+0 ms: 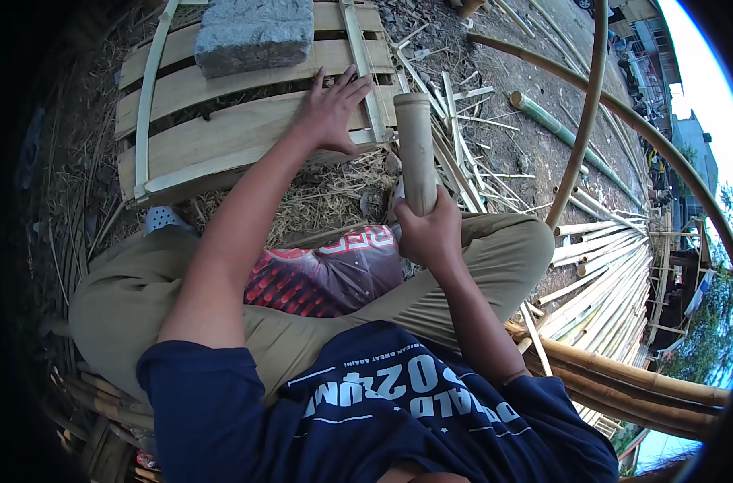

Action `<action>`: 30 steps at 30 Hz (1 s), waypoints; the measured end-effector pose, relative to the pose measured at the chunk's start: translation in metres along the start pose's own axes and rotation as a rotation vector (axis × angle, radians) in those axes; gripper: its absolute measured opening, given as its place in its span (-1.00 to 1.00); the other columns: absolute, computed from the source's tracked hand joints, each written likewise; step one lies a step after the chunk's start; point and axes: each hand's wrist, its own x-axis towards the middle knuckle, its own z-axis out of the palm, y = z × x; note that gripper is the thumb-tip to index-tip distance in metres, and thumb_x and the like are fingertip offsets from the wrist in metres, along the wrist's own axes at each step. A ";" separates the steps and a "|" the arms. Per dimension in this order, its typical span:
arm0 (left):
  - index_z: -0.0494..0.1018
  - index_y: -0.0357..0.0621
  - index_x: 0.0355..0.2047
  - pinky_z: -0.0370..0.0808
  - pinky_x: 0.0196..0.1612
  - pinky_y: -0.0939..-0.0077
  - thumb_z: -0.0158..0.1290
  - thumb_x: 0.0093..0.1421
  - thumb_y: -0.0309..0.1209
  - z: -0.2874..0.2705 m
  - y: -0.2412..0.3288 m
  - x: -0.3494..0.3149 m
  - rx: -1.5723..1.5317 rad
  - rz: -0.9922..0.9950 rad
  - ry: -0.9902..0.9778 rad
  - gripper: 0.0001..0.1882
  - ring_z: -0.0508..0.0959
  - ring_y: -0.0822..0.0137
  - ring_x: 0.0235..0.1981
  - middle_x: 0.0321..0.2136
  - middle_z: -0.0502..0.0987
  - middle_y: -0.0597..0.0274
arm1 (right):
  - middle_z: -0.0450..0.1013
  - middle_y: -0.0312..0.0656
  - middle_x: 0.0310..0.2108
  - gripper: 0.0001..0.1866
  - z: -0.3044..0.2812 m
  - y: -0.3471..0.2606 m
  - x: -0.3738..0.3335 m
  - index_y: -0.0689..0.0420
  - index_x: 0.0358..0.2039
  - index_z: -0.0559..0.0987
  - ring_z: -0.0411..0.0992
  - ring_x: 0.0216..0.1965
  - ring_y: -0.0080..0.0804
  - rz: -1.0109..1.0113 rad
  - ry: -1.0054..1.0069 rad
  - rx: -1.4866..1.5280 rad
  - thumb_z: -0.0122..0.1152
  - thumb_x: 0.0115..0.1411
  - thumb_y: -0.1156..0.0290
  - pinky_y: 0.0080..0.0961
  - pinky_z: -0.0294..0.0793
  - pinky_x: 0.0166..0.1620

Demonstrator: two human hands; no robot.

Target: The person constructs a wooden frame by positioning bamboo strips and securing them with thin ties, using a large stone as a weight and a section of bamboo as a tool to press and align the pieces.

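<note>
My left hand (334,111) rests with fingers spread on a panel of pale wooden slats (214,133), its fingertips at a light bamboo strip (363,60) that crosses the slats on the right. A second strip (151,97) crosses them on the left, and another thin strip (214,163) lies along the near edge. My right hand (432,232) is wrapped round the lower part of a thick bamboo piece (415,145), held upright just right of the panel. On the slats farther off sits a rough grey stone block (255,36).
Thin bamboo offcuts (463,121) litter the ground to the right. Beyond them lie a green bamboo pole (572,133) and a stack of split bamboo (604,294). Curved poles (592,97) rise at the right. A red and dark printed cloth (326,278) lies between my legs.
</note>
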 end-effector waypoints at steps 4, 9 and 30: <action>-0.04 0.07 0.54 -0.30 0.55 -0.36 0.41 -0.37 -0.06 0.013 -0.011 -0.011 -0.015 0.005 0.046 0.42 -0.14 0.24 0.59 0.55 0.01 0.37 | 0.60 0.15 -0.44 -0.55 -0.022 -0.042 -0.015 0.37 -0.25 0.54 0.66 -0.36 0.06 -0.225 0.124 0.175 0.41 0.09 0.21 -0.14 0.59 -0.21; -0.04 0.09 0.55 -0.29 0.55 -0.35 0.41 -0.40 -0.05 0.010 0.002 0.002 -0.036 0.029 0.038 0.44 -0.13 0.25 0.59 0.55 0.01 0.37 | 0.64 0.09 -0.35 -0.53 0.005 0.039 0.023 0.38 -0.16 0.62 0.65 -0.32 -0.19 0.112 -0.177 -0.322 0.43 0.08 0.22 -0.23 0.58 -0.16; 0.00 0.04 0.53 -0.34 0.57 -0.27 0.39 -0.37 -0.07 0.001 0.000 0.000 -0.070 0.019 0.020 0.39 -0.13 0.26 0.59 0.54 0.03 0.34 | 0.60 0.20 -0.42 -0.52 0.007 0.016 0.005 0.37 -0.23 0.58 0.68 -0.30 0.04 -0.005 -0.054 -0.226 0.43 0.07 0.17 -0.14 0.59 -0.17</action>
